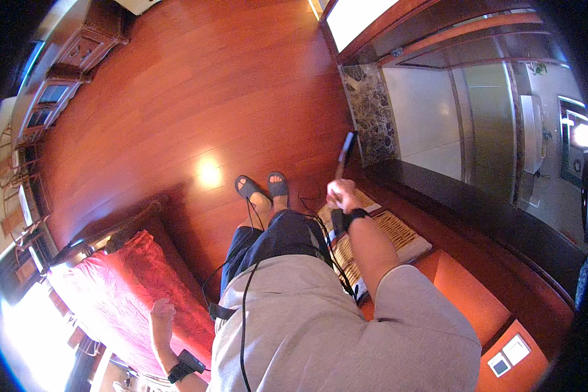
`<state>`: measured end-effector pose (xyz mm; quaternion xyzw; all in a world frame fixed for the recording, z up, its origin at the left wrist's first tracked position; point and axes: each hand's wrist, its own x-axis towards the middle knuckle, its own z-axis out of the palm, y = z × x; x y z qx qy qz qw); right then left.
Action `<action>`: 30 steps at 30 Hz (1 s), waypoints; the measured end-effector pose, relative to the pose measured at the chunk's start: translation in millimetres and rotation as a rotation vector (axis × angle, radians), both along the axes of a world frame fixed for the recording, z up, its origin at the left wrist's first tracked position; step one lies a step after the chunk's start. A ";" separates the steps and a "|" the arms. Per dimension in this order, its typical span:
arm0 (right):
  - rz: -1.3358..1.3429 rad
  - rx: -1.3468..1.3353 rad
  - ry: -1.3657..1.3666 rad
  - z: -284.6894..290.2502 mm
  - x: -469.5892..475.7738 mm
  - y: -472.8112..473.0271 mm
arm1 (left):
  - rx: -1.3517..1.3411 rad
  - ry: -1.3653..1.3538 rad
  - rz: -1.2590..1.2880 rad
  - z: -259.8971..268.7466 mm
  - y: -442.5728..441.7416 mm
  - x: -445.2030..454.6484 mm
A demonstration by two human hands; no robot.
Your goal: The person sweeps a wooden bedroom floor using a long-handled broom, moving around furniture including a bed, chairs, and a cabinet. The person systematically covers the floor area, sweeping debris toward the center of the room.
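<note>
My right hand (342,195) is closed around the lower end of a slim handled object (347,149). Its far part is dark with a bright sheen and points away from me over the wood floor; its exact kind is too blurred to tell. Under that forearm lie light-brown slatted panels (394,229) with pale edges. My left hand (162,313) hangs beside me, empty and with loosely bent fingers, in front of a red bedcover (127,279). Both wrists wear black bands, and black cables run down my front.
Reddish wood floor (201,98) stretches ahead. On the right, a dark-framed glass door (490,117) stands beyond a mottled stone threshold (372,110). Carved wooden cabinets (78,54) line the far left. White wall plates (509,355) are at lower right.
</note>
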<state>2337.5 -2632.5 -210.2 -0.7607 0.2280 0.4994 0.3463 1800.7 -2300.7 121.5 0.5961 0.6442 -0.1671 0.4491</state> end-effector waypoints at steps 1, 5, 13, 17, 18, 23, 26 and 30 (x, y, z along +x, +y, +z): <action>-0.041 0.172 0.068 5.2 -8.4 20.7 | 0.011 0.003 -0.006 1.4 6.1 -5.1; -0.173 0.182 0.075 51.8 -26.7 109.3 | 0.063 -0.037 0.059 -4.9 25.8 -13.6; 0.118 0.053 -0.109 134.2 58.1 89.4 | 0.005 -0.100 0.109 -24.0 32.3 -4.4; 0.450 -0.195 -0.341 113.7 149.3 81.5 | 0.001 -0.078 0.155 -25.2 20.7 13.1; 0.578 -0.247 -0.270 101.9 175.3 85.4 | 0.032 -0.077 0.160 -23.8 16.0 19.6; 0.585 -0.325 -0.280 40.2 257.0 114.5 | 0.041 0.056 0.224 -11.0 -21.5 63.0; 0.698 -0.157 -0.196 35.1 264.5 131.1 | -0.005 -0.001 0.249 1.6 -42.8 98.9; 0.782 -0.103 -0.234 76.5 273.0 133.0 | 0.011 -0.003 0.313 4.8 -45.5 149.0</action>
